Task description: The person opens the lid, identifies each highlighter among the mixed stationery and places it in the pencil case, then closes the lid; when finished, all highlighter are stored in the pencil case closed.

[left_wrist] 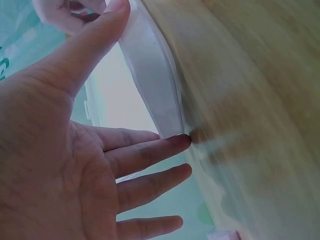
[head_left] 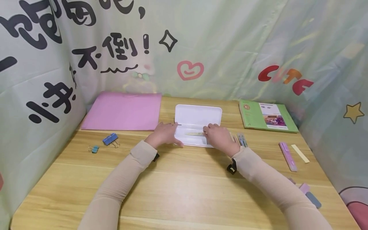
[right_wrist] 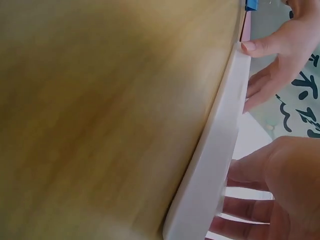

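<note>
A white pencil case (head_left: 198, 115) lies opened on the wooden table, lid tilted up at the back. My left hand (head_left: 165, 134) is at its left end. In the left wrist view, the thumb touches the case's front wall (left_wrist: 155, 75) and nearly straight fingers (left_wrist: 150, 155) meet the corner. My right hand (head_left: 219, 137) reaches over the right half with bent fingers, at the end of a slim pale pen (head_left: 194, 134) in the tray. In the right wrist view, the fingertips are hidden behind the white wall (right_wrist: 210, 160). Several pens (head_left: 241, 140) lie just right of this hand.
On the left are a pink folder (head_left: 123, 111), a blue binder clip (head_left: 110, 138) and a small teal clip (head_left: 95, 149). To the right are a green book (head_left: 250, 115), a purple highlighter (head_left: 287, 156), a pale strip (head_left: 300, 153) and a grey eraser-like block (head_left: 313, 199).
</note>
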Demonstrator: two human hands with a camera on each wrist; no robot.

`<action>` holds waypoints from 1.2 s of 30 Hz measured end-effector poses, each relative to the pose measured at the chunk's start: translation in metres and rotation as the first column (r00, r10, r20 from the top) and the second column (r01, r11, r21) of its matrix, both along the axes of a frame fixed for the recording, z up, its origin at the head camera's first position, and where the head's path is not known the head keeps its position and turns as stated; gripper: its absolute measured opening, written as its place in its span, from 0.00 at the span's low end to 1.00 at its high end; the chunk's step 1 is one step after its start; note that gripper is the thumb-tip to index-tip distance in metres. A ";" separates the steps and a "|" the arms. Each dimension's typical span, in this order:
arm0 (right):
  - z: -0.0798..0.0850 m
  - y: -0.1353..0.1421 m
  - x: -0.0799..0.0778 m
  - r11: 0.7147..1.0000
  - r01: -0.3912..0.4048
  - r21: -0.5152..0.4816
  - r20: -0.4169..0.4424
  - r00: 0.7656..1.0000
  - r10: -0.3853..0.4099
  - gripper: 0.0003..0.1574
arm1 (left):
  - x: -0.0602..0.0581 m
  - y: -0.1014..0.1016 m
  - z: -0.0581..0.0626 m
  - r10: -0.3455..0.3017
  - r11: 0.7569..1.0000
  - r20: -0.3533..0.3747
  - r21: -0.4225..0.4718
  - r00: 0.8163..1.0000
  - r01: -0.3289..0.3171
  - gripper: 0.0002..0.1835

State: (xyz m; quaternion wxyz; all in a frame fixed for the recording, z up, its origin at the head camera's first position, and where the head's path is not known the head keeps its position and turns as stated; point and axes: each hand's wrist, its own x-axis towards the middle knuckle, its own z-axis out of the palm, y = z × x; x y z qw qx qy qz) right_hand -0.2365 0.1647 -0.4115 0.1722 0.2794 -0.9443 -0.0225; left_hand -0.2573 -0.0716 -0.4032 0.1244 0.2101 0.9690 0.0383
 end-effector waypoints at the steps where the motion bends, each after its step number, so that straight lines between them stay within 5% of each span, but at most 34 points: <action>1: -0.001 0.000 0.000 1.000 0.001 0.002 0.007 1.000 -0.001 0.07 | 0.000 0.000 0.000 0.000 1.000 0.000 0.001 1.000 0.000 0.61; 10: 0.003 0.007 0.005 0.999 -0.009 -0.037 0.045 0.999 0.010 0.06 | 0.000 0.000 0.001 -0.007 1.000 -0.003 -0.012 1.000 0.007 0.62; 17: 0.028 0.031 0.012 0.980 0.135 -0.147 0.087 0.989 -0.123 0.05 | 0.002 -0.001 0.003 -0.001 1.000 0.002 0.006 1.000 0.001 0.61; 20: 0.034 0.042 0.017 0.964 0.238 -0.117 0.143 0.965 -0.221 0.05 | 0.003 0.000 0.003 0.000 1.000 0.003 0.010 1.000 0.000 0.60; 23: 0.034 0.049 0.024 0.947 0.322 0.019 0.255 0.914 -0.316 0.10 | 0.003 -0.001 0.003 0.000 1.000 0.004 0.006 1.000 0.000 0.60; 27: 0.029 0.054 0.031 0.923 0.345 0.168 0.345 0.857 -0.383 0.17 | 0.003 -0.001 0.003 0.004 1.000 0.002 -0.001 1.000 -0.004 0.59; 33: 0.019 0.056 0.034 0.910 0.368 0.190 0.372 0.831 -0.414 0.18 | 0.003 0.000 0.002 -0.001 1.000 -0.005 0.003 1.000 0.001 0.59; 36: 0.016 0.055 0.035 0.912 0.377 0.162 0.362 0.837 -0.411 0.17 | 0.004 0.000 0.002 -0.002 1.000 -0.008 0.001 1.000 0.002 0.60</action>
